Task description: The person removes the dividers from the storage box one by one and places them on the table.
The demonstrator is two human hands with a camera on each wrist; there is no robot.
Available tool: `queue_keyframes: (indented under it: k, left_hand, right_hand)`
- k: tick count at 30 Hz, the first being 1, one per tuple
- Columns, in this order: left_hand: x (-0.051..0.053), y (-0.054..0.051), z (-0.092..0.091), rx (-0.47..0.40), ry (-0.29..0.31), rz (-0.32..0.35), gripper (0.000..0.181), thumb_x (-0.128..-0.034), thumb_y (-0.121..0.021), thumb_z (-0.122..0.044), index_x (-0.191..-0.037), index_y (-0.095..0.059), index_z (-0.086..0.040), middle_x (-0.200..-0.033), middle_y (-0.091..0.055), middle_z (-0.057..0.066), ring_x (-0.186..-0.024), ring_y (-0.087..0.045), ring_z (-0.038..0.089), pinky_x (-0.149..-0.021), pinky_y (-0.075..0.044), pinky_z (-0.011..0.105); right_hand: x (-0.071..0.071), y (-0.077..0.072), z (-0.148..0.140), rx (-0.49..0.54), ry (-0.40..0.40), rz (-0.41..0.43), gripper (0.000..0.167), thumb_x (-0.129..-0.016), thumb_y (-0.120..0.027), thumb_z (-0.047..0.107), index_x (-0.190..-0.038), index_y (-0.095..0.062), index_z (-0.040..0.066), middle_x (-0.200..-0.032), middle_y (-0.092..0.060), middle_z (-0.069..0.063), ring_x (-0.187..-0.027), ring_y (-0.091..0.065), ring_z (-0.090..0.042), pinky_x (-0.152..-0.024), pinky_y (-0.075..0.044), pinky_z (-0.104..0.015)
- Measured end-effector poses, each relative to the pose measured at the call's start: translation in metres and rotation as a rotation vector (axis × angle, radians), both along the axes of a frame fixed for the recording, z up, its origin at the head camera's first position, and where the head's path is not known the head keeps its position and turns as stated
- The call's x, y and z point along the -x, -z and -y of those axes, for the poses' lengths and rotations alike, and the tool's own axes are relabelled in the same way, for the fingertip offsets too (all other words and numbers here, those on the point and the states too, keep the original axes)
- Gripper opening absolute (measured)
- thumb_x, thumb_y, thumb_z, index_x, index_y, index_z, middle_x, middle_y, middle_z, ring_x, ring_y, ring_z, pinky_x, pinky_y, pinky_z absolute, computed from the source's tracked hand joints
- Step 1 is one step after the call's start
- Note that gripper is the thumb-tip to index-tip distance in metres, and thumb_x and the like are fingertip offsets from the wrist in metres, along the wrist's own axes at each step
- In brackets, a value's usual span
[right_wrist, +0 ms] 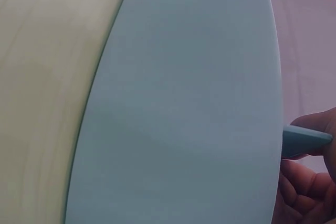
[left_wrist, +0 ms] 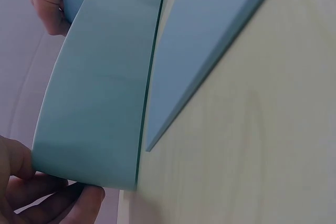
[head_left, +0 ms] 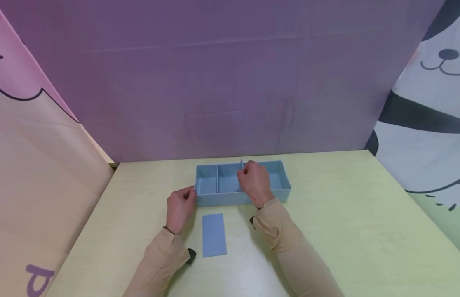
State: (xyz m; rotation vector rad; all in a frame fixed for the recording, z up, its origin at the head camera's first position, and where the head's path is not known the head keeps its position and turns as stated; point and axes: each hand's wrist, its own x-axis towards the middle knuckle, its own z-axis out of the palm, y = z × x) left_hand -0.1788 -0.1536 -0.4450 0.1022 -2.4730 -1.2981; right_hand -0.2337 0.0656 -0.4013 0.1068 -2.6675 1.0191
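Note:
A long blue box stands near the back of the table, with one divider upright in its left part. The right hand pinches a second divider, which stands partly above the box's rim; the right wrist view shows this divider between thumb and fingers. At the box's left end the left hand grips the corner, its thumb and fingertips against the wall in the left wrist view. A loose flat blue panel lies on the table in front of the box, between the forearms.
The pale wooden table reaches out on both sides of the box. A purple cloth hangs directly behind the table, with printed cloths at left and right.

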Motion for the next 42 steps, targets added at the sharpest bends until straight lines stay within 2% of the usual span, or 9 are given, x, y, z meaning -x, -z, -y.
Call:
queue_keyframes:
  k: [10, 17, 24, 42]
  left_hand:
    - [-0.0002, -0.0009, 0.0002, 0.014, 0.007, 0.017, 0.028, -0.0936, -0.054, -0.015, -0.108, -0.071, 0.001, -0.097, -0.072, 0.015, -0.071, -0.058, 0.019, -0.058, -0.041, 0.026]
    - [-0.0003, -0.0012, 0.0001, 0.017, 0.006, 0.019, 0.028, -0.0937, -0.054, -0.014, -0.109, -0.07, 0.002, -0.099, -0.071, 0.016, -0.075, -0.061, 0.021, -0.061, -0.043, 0.027]
    - [0.0, -0.0004, -0.0002, 0.011, 0.008, 0.009, 0.027, -0.0934, -0.054, -0.013, -0.108, -0.071, 0.003, -0.098, -0.071, 0.016, -0.07, -0.058, 0.018, -0.057, -0.041, 0.025]
    - [0.0, -0.0006, -0.0003, -0.003, 0.005, -0.004, 0.027, -0.0926, -0.055, -0.013, -0.107, -0.071, 0.002, -0.096, -0.072, 0.016, -0.074, -0.061, 0.02, -0.058, -0.042, 0.026]
  right_hand:
    - [0.0003, -0.0027, 0.0003, -0.004, 0.028, -0.026, 0.021, -0.08, -0.053, 0.012, -0.059, -0.047, 0.012, -0.048, -0.043, 0.001, -0.045, -0.041, -0.018, -0.046, -0.032, -0.032]
    - [-0.0003, -0.0039, -0.001, -0.004, 0.033, -0.056, 0.016, -0.079, -0.054, 0.012, -0.063, -0.054, 0.012, -0.054, -0.054, -0.001, -0.05, -0.051, -0.02, -0.05, -0.039, -0.034]
    - [-0.0007, -0.0044, -0.0029, 0.025, 0.018, -0.073, 0.017, -0.079, -0.055, 0.012, -0.063, -0.054, 0.011, -0.054, -0.054, -0.001, -0.049, -0.05, -0.019, -0.049, -0.039, -0.033]
    - [-0.0017, -0.0082, -0.0044, 0.04, 0.018, -0.098, 0.013, -0.081, -0.056, 0.012, -0.068, -0.059, 0.009, -0.057, -0.057, -0.003, -0.05, -0.051, -0.019, -0.051, -0.041, -0.034]
